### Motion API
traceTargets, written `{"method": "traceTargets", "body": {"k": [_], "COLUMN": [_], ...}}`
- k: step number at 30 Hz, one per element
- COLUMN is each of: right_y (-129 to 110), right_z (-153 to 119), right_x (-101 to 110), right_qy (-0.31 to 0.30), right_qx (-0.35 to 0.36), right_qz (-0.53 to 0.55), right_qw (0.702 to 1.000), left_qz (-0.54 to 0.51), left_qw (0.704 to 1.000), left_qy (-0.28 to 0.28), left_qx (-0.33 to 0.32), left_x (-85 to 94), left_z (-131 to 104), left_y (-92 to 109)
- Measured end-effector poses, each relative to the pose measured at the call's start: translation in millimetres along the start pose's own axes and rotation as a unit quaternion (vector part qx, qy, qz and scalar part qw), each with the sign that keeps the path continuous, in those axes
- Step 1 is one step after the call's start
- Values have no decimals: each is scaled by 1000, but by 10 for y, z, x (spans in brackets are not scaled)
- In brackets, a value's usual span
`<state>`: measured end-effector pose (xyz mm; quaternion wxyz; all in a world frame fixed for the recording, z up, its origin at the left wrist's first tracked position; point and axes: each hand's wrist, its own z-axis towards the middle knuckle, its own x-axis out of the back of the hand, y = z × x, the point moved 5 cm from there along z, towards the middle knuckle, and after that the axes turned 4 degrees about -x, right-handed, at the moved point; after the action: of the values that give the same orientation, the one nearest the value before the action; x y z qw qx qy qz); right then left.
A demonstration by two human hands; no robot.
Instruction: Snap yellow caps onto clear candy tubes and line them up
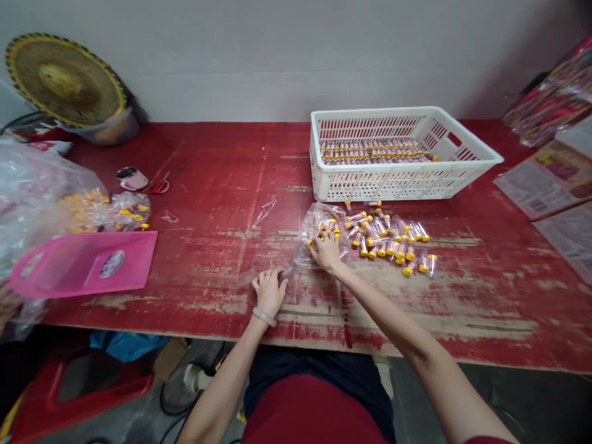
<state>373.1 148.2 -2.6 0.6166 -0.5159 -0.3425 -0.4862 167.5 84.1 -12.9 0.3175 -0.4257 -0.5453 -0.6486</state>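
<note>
A clear plastic bag [304, 237] lies on the red table, with small yellow-capped tubes [325, 216] in it. My right hand [327, 250] is at the bag with its fingers curled over some of these tubes; the fingertips are partly hidden. Nearer the table's front edge, my left hand [269, 293] has bent fingers on a thin piece of clear plastic [289, 271]. Whether that piece joins the bag is unclear. To the right of the bag, several loose tubes [380, 227] with pinkish contents and yellow caps are scattered.
Behind the loose tubes stands a white crate [383, 184] holding rows of tubes. At left are a pink scoop [83, 265], a cup [132, 179], scissors [160, 186] and plastic bags [37, 197]. Another person's hand [8, 302] shows there. Cardboard boxes [546, 179] stand at right.
</note>
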Motion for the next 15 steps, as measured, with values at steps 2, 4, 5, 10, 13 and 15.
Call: {"method": "traceTargets", "body": {"k": [2, 4, 5, 10, 13, 15], "right_y": [115, 246, 301, 343, 255, 210], "right_z": [-111, -285, -387, -847, -942, -983], "right_x": [119, 250, 304, 505, 623, 668], "right_qy": [33, 43, 31, -60, -55, -46], "right_qx": [-23, -45, -57, -110, -124, -146], "right_qz": [60, 150, 202, 373, 398, 413], "right_qw": [997, 987, 977, 919, 907, 898], "left_qz": [-66, -133, -156, -168, -235, -335], "left_qw": [998, 991, 988, 984, 971, 942], "left_qy": [6, 6, 5, -5, -20, -15], "left_qx": [17, 7, -5, -58, -36, 12], "left_x": [40, 65, 75, 72, 21, 0], "left_z": [-84, -135, -145, -95, -47, -54], "left_y": [18, 89, 137, 371, 414, 407]}}
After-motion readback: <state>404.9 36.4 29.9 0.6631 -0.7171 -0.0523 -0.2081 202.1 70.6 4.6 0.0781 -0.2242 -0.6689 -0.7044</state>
